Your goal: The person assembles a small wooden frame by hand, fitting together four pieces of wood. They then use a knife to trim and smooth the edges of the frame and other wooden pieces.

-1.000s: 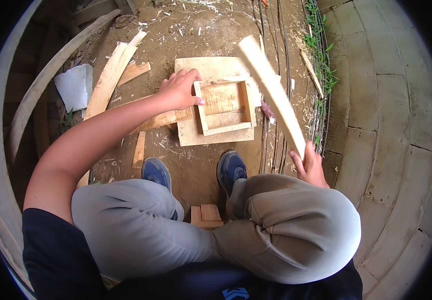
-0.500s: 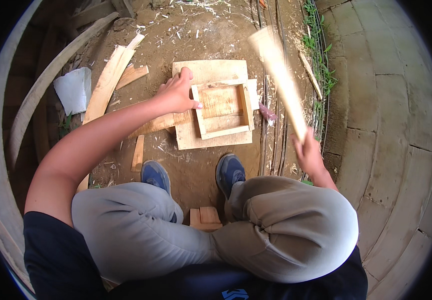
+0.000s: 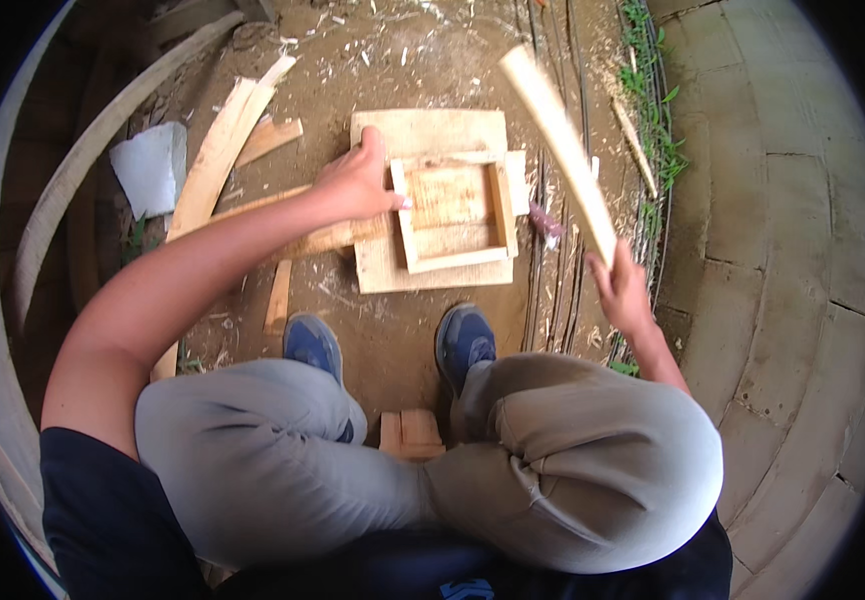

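— So, what's that little wooden frame [image 3: 455, 214] sitting on?

— On a flat square board [image 3: 431, 133] laid on the bare dirt, straight ahead of the person's feet. It's a shallow open box, four thin slats around a bottom panel, and it lies nearer the board's right edge.

— And the left hand [image 3: 356, 184]?

— Pressed against the frame's left side, fingers curled over the slat there and the thumb up toward the board's top edge. It's gripping the frame, not just resting.

— The right one?

— The right hand [image 3: 621, 290] is off to the side, well apart from the frame, clenched around the lower end of a long pale wooden stick [image 3: 557, 150]. The stick slants up and away to the left, its far end above the board's upper right corner.

— What else is lying about?

— Blue shoes [image 3: 389, 346] just below the board, grey trousers, a small wood block [image 3: 411, 434] between the legs. Long offcut planks [image 3: 219, 160] lean away on the left, next to a crumpled white sheet [image 3: 150, 168]. Shavings litter the soil, thin rods [image 3: 545, 300] run past the board's right side, and beyond them there's a strip of weeds [image 3: 653, 110] and then stone paving [image 3: 783, 200].
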{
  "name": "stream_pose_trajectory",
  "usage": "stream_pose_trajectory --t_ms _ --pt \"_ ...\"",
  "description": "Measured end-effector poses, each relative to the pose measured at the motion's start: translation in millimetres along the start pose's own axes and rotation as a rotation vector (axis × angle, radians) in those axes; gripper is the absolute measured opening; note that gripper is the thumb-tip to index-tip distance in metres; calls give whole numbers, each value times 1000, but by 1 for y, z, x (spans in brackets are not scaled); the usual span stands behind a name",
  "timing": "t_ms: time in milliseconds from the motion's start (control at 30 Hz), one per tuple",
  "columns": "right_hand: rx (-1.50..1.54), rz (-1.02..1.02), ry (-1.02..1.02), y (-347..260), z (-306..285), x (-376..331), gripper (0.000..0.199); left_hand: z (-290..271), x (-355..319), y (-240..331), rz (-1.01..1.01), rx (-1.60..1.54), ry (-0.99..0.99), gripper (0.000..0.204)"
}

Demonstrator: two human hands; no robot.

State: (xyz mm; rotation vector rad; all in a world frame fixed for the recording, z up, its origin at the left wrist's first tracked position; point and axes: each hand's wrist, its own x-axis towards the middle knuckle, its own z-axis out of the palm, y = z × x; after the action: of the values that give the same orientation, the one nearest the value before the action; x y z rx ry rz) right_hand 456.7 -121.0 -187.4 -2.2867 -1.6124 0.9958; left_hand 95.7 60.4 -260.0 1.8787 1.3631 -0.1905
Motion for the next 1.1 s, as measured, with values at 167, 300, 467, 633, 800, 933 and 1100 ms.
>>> stream_pose_trajectory --t_ms 167,300,467,633,800,933,1100 --pt "-225 -121 -74 55 34 0 28 -4 1 7 16 21 -26 83" --pt "-150 -51 75 47 23 -2 19 -9 -1 10 -44 28 -46 85" --pt "-277 -157 2 50 42 -6 23 1 1 -3 67 17 35 90" --pt "-103 -50 108 40 16 -1 29 -6 2 -9 47 93 -25 89" --pt "128 -40 295 32 19 -14 26 -9 -8 -31 235 235 -26 102" --pt "371 144 243 43 41 -20 27 -8 -16 -21 276 333 -42 112" --pt "587 181 239 41 75 -22 23 13 -30 -16 239 350 87 113"
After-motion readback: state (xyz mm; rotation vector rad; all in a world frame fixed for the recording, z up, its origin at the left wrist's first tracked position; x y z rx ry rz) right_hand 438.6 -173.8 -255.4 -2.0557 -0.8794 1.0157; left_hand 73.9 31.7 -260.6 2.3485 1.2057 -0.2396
